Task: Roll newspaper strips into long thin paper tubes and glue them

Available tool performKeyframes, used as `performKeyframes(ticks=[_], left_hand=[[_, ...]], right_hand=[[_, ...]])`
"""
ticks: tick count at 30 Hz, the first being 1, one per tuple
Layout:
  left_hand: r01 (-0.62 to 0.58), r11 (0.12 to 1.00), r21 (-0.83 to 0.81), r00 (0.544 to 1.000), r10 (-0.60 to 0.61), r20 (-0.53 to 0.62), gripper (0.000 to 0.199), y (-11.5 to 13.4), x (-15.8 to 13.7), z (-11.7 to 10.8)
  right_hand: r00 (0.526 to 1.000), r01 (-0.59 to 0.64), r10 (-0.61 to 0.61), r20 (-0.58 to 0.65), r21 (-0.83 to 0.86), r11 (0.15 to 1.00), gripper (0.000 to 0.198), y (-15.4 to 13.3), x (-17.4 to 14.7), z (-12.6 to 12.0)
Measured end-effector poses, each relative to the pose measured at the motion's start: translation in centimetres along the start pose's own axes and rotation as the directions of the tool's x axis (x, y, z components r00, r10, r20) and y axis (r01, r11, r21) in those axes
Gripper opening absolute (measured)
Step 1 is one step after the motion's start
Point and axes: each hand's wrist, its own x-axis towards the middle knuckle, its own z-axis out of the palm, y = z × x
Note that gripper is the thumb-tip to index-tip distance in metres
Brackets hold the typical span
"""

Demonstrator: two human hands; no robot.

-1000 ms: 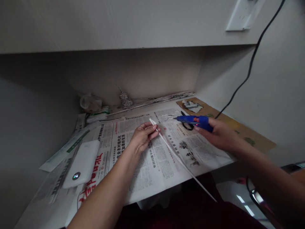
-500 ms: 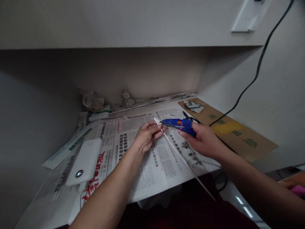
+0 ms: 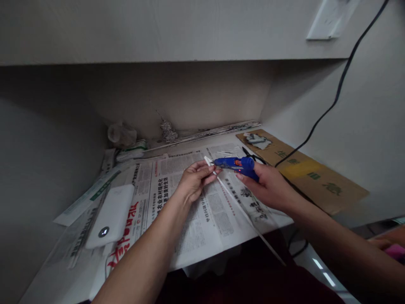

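Observation:
My left hand (image 3: pixel 198 176) pinches a thin white paper strip (image 3: pixel 236 202) near its folded upper end. The strip's long tail slants down to the right, past the table's front edge. In my right hand (image 3: pixel 265 183) is a blue hot glue gun (image 3: pixel 238 164) with a small red light lit. Its nozzle points left and meets or nearly meets the strip's end, just beside my left fingertips. Under both hands lies a spread newspaper (image 3: pixel 193 228). My fingers partly hide the held part of the strip.
A white power bank (image 3: pixel 112 215) lies at left. Behind stand a plastic bag (image 3: pixel 122 135), a small grey-white twisted object (image 3: pixel 167 131) and a bundle of thin sticks (image 3: pixel 221 131). Black-handled scissors (image 3: pixel 253 155) lie near a cardboard sheet (image 3: pixel 303 173). A black cable (image 3: pixel 340 88) hangs at right.
Hands, glue gun and strip hold almost the same position. The camera view has shifted very slightly.

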Motion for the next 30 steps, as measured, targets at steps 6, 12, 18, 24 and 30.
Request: performKeyframes(ticks=[6, 12, 18, 24, 30], left_hand=[[-0.010, 1.000, -0.002, 1.000, 0.010, 0.006, 0.021, 0.00, 0.00, -0.03], [-0.013, 1.000, 0.002, 1.000, 0.013, 0.008, 0.023, 0.00, 0.04, -0.09], [-0.009, 1.000, -0.015, 1.000, 0.009, -0.002, 0.023, 0.05, 0.02, -0.04], [-0.015, 1.000, -0.020, 1.000, 0.015, 0.003, 0.025, 0.03, 0.09, -0.10], [-0.022, 0.999, -0.024, 1.000, 0.022, 0.003, 0.027, -0.03, 0.11, -0.14]], right_hand=[[1.000, 0.022, -0.021, 0.010, -0.044, 0.999, 0.019, -0.21, 0.01, -0.13], [0.999, 0.026, -0.023, 0.038, -0.065, 0.998, 0.017, -0.66, 0.04, -0.37], [0.998, 0.030, -0.024, 0.059, -0.119, 0.992, 0.018, -0.78, -0.04, -0.54], [0.997, 0.034, -0.025, 0.069, -0.128, 0.991, 0.017, -0.68, -0.08, -0.56], [0.996, 0.033, -0.021, 0.085, -0.150, 0.988, 0.019, -0.76, -0.17, -0.73]])
